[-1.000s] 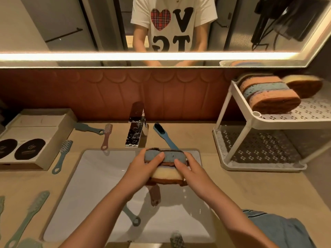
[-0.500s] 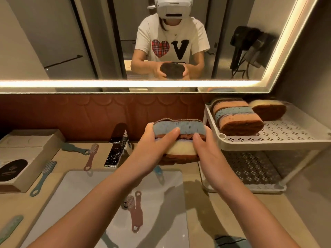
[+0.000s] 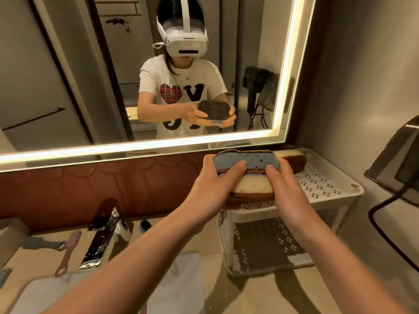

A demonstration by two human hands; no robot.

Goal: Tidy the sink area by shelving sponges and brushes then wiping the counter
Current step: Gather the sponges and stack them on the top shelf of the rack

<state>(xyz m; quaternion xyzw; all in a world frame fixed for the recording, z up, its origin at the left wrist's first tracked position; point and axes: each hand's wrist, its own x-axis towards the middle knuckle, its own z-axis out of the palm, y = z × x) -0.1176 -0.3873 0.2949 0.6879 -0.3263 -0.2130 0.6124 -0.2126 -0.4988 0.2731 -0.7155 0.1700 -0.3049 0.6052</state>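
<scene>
**Sponges at the rack, brushes and counter not yet done**

A stack of 2 sponges (image 3: 247, 175), blue over cream, is held at the front of the white rack's top tier (image 3: 328, 189). I cannot tell whether it touches the tier. The left hand (image 3: 215, 180) and right hand (image 3: 289, 186) each curl round 1 end, thumbs pressed on the near face. 1 more sponge (image 3: 293, 158) lies at the back of that tier. By my judgement, this is what remains: setting the stack down, shelving the pink brush (image 3: 68, 252), teal brush (image 3: 42, 243) and blue brush (image 3: 144, 225) lying by the faucet (image 3: 102, 241), then wiping the counter (image 3: 254, 298).
</scene>
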